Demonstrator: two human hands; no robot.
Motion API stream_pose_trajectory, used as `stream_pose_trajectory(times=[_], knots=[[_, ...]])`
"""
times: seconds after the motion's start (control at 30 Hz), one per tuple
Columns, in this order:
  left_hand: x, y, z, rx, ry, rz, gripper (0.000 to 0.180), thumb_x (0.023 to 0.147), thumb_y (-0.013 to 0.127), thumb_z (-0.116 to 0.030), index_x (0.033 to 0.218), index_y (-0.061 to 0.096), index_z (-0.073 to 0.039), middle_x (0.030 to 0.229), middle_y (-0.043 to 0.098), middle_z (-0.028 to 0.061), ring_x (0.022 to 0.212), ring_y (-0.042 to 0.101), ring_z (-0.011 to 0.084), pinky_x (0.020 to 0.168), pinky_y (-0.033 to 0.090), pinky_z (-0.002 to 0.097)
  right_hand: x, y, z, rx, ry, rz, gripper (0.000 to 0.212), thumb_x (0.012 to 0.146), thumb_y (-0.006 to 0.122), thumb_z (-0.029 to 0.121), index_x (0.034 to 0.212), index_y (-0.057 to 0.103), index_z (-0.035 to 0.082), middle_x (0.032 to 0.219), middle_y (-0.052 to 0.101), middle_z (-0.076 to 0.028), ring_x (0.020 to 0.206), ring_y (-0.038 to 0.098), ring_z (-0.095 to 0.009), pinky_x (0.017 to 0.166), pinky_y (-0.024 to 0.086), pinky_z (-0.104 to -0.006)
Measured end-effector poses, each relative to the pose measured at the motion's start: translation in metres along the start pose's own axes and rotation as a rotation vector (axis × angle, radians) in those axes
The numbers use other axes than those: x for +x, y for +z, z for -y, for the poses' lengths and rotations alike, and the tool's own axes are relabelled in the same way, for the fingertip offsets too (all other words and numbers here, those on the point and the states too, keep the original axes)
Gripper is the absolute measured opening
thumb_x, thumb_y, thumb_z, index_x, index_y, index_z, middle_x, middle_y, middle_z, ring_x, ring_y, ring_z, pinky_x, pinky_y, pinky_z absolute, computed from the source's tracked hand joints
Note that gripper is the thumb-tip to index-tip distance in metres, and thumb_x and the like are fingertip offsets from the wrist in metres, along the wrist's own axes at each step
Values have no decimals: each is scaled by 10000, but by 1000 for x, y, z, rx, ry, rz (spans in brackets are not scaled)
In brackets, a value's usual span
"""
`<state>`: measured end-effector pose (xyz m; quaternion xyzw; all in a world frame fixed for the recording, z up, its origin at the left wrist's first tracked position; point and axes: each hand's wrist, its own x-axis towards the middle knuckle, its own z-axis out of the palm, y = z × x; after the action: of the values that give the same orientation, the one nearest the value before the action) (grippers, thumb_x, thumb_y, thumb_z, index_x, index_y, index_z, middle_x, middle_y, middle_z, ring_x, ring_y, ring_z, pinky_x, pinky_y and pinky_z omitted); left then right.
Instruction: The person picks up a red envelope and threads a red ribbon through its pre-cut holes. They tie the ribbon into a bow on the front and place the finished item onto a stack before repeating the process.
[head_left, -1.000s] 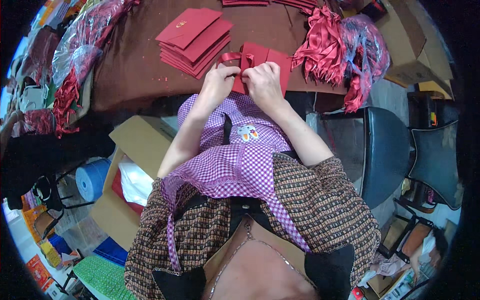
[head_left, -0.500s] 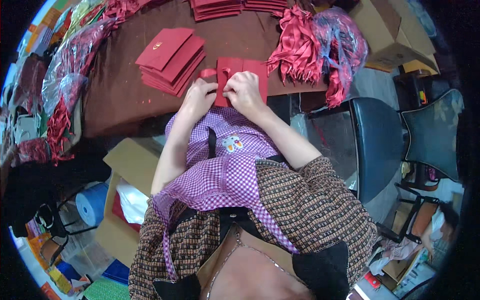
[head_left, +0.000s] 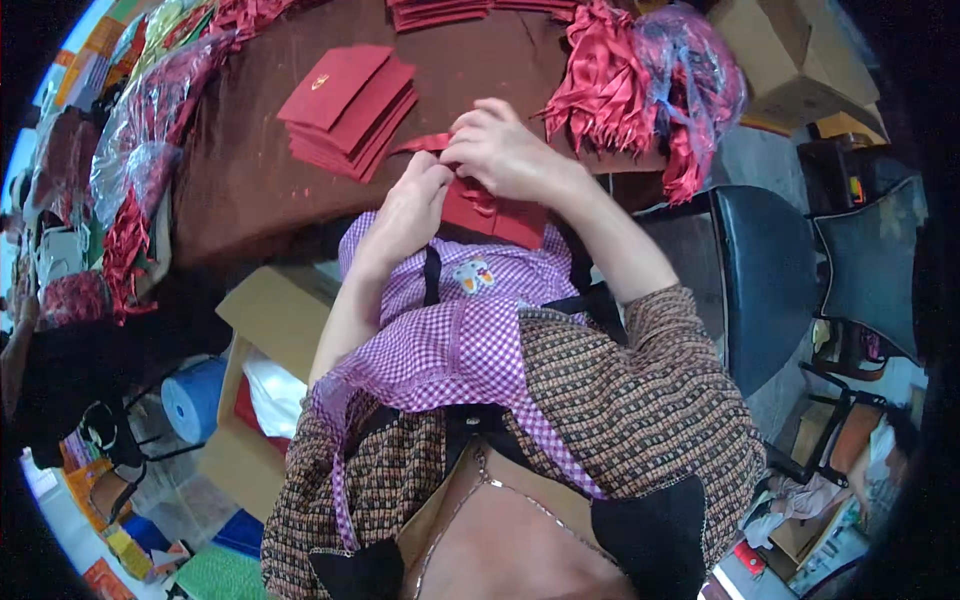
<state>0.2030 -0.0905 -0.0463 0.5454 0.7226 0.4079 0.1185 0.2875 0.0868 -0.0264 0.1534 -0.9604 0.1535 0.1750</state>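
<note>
A flat red paper folder rests at the table's near edge, partly over my lap. Across it runs a red satin ribbon, its end sticking out to the left above my knuckles. My left hand is closed, thumb and fingertips pinching the ribbon at the folder's upper left. Close against it, my right hand also pinches the ribbon, with its outer fingers raised. Both hands hide the exact grip. Left of them lies a fanned stack of red folders.
More red folders are piled at the far edge of the brown-covered table. A bundle of red ribbons lies on the right beside a clear plastic bag. An open carton stands low left; a dark chair is at right.
The folder has turned and shifted toward me. My right hand has moved left over it to meet my left hand at the ribbon, and its outer fingers have lifted.
</note>
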Motion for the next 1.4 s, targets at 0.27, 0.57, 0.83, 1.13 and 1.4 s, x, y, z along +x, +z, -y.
stream_pose_trajectory(times=[0.27,0.57,0.83,1.13,1.4], knots=[[-19,-6,1,27,-20,91,56,845,545,-18,885,566,15,928,519,154,885,547,328,784,462,370,1,-11,-3,218,-67,312,63,796,624,171,801,643,111,801,588,-30,975,548,-191,1067,239,-468],[-50,-57,42,145,-77,-237,55,801,564,12,850,584,27,844,552,155,813,569,311,751,469,365,-13,-28,-20,241,84,398,132,877,572,193,805,624,95,824,580,-23,974,548,-179,1097,203,-447],[-64,-52,63,-1313,-534,-89,136,924,513,-105,979,582,-1,856,604,94,674,558,156,566,434,282,-15,-18,-29,325,57,179,153,885,565,196,835,609,59,839,581,-30,947,542,-196,1095,199,-430],[-2,-28,9,-1602,-89,-271,564,943,470,-137,1444,220,-69,1449,299,231,1250,429,360,992,404,459,-6,29,-36,1544,369,-56,241,915,586,258,955,610,21,918,625,-11,851,572,-95,791,443,-243],[-1,-3,-3,162,33,-541,376,712,726,-70,1077,636,-65,1105,488,135,989,478,278,876,414,370,3,78,-7,2120,497,-176,242,890,549,95,1089,585,-38,1006,644,-112,892,633,-174,837,508,-296]])
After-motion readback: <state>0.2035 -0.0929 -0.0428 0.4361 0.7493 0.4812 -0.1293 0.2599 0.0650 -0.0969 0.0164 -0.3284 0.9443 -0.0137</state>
